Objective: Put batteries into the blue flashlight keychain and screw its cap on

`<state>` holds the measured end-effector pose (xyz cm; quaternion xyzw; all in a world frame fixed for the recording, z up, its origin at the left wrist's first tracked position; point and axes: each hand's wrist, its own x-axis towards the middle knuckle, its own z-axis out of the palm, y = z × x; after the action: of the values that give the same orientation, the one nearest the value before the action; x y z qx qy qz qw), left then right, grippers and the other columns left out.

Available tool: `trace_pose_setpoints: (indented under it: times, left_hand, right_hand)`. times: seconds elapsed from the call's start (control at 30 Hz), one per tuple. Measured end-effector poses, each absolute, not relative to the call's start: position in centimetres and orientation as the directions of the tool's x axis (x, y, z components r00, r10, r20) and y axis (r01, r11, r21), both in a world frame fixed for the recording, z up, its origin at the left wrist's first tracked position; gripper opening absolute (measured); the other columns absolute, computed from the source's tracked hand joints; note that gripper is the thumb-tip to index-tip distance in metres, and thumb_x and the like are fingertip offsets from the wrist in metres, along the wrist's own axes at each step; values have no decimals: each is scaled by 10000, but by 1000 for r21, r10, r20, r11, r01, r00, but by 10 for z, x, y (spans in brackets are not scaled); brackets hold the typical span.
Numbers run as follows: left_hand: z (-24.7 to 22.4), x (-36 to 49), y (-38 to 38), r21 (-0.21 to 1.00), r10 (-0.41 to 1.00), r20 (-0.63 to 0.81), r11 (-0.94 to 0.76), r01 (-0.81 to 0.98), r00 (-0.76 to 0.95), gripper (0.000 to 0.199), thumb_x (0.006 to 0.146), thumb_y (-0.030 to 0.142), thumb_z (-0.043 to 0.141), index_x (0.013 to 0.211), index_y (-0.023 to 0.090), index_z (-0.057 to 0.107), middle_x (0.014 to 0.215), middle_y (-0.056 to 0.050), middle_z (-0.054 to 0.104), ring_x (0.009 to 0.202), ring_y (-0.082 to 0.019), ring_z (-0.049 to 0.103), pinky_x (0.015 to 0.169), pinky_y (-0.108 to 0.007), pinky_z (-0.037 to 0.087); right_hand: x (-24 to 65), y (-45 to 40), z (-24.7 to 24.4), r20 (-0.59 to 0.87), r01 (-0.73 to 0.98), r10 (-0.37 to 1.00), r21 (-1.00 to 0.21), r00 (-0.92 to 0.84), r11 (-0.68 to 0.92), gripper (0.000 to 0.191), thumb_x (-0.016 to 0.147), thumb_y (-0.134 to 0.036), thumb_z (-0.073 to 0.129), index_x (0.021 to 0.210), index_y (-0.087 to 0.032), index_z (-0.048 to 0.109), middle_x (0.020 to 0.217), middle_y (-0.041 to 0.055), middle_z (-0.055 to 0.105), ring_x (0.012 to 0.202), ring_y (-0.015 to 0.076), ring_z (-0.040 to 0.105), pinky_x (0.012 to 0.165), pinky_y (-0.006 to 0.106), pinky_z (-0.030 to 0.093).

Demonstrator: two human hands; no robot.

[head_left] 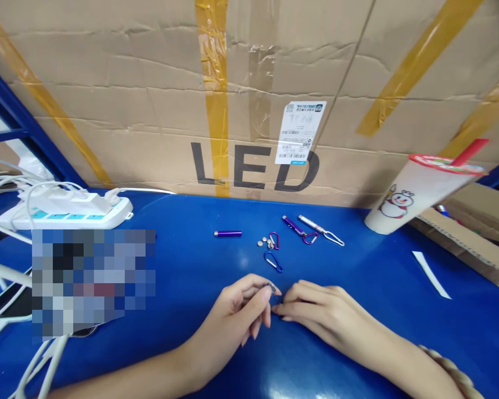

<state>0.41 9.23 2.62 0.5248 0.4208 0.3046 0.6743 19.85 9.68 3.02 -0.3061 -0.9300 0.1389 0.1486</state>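
My left hand (249, 307) is closed, with a small grey metal piece (271, 287) pinched between thumb and forefinger. Just to its right, my right hand (320, 305) rests low over the table with bent fingers drawn together; whatever its fingertips hold, if anything, is hidden. Beyond the hands lies a blue carabiner (273, 261). Several button cells (265, 242) are grouped beside a dark red carabiner (275, 240). A purple metal tube (228, 234) lies to their left. Farther right are a purple penlight (293, 225) with a carabiner clip and a silver penlight (311, 224) with a silver clip.
A large cardboard box (149, 111) marked LED stands along the back of the blue table (183, 266). At left are a white power strip (83, 213), cables and a blurred-out patch. A drink cup (416, 194), a white strip (431, 274) and an open carton (461, 249) are at right.
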Motion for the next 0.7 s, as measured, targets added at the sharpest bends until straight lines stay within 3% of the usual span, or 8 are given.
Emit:
trace_pose_setpoints:
  times: [0.4, 0.7]
  left_hand:
    - [13, 7, 98, 964, 862, -252, 265, 32, 439, 517, 700, 580, 532, 968, 138, 559, 564, 33, 473, 409, -48, 375, 334, -161, 254]
    - [21, 4, 95, 942, 817, -285, 336, -11, 502, 488, 727, 544, 534, 1008, 146, 549, 576, 27, 484, 411, -46, 377, 346, -155, 268]
  right_hand:
    - [204, 100, 26, 239, 555, 650, -361, -721, 749, 291, 919, -278, 362, 988, -221, 639, 883, 28, 618, 785, 90, 567, 642, 175, 421]
    - [208, 106, 22, 275, 572, 697, -415, -662, 707, 242, 892, -289, 429, 900, -216, 660, 830, 16, 601, 728, 78, 567, 619, 161, 413]
